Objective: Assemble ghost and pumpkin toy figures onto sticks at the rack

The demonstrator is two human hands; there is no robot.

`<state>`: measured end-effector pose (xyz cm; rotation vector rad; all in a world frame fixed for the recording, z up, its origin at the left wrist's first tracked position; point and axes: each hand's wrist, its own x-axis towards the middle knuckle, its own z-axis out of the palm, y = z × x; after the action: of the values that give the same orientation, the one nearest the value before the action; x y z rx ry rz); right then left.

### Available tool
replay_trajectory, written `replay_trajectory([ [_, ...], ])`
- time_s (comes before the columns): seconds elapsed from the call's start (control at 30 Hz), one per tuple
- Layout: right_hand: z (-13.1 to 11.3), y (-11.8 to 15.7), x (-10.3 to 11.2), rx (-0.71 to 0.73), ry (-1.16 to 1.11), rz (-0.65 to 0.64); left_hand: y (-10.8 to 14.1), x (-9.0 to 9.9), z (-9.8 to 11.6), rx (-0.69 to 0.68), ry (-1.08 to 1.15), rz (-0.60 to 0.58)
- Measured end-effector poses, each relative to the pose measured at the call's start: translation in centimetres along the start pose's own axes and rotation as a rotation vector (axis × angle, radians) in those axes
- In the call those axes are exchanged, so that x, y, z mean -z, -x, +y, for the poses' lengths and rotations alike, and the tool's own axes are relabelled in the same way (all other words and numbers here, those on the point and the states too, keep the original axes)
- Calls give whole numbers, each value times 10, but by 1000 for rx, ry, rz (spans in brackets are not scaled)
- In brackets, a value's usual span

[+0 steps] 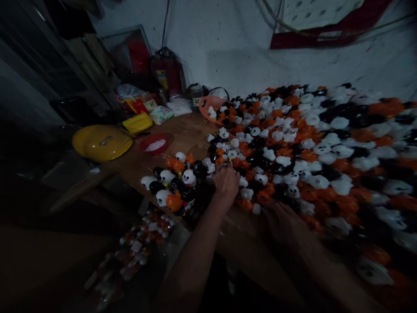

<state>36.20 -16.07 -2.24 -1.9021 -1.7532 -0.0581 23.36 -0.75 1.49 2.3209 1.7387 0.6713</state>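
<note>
Orange, black and white figures, some with skull or ghost faces, lie in a large pile (283, 161) across the right of the wooden table. A smaller cluster (176, 182) of the same figures is at its front left edge. My left hand (226, 180) is between the two groups, at the pile's left edge, with fingers bent down; whatever is under them is hidden. My right hand (282, 217) rests low at the pile's front edge, dark and blurred, its fingertips hard to make out beside orange and white figures.
Left on the table (187, 130) are a red dish (154, 144) with white contents, a yellow hard-shelled object (102, 142), a yellow container (137, 123) and packets. An orange basket (205, 108) stands at the back. More figures (146, 237) lie below the table's front left edge.
</note>
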Motion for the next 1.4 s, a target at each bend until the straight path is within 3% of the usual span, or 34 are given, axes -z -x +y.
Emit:
replay_trajectory([
  [0.13,-4,-15,14,42,114,65,16,9,-16,-50,24,26],
  [0.3,-1,-46,6,56,178,89,37,19,-23,-151,119,83],
  [0.4,-2,-49,7,89,61,140,54,25,-22,-209,304,103],
  [0.47,-8,-47,15,6,-119,131,69,29,-22,-198,448,68],
  [0.57,-22,-45,24,-170,-515,-119,90,28,-22,-130,686,-17],
  [0.63,-29,-47,19,-244,-759,-308,98,21,-23,-113,821,-84],
  [0.7,-32,-50,6,-306,-865,-350,101,13,-24,-112,887,-115],
  [0.8,-39,-55,-15,-300,-811,-284,99,3,-28,-105,896,-88],
  [0.9,-46,-58,-21,-198,-689,-210,98,-1,-32,-100,887,-66],
  [1.0,-41,-56,-4,-96,-510,-96,98,-4,-35,-65,887,-50],
  [1.13,-4,-26,37,-10,-255,67,99,-10,-40,-8,907,-82],
  [1.27,23,26,59,51,-263,-143,100,-16,-41,39,930,-125],
  [1.4,20,44,49,96,-180,-292,99,-16,-36,67,949,-120],
])
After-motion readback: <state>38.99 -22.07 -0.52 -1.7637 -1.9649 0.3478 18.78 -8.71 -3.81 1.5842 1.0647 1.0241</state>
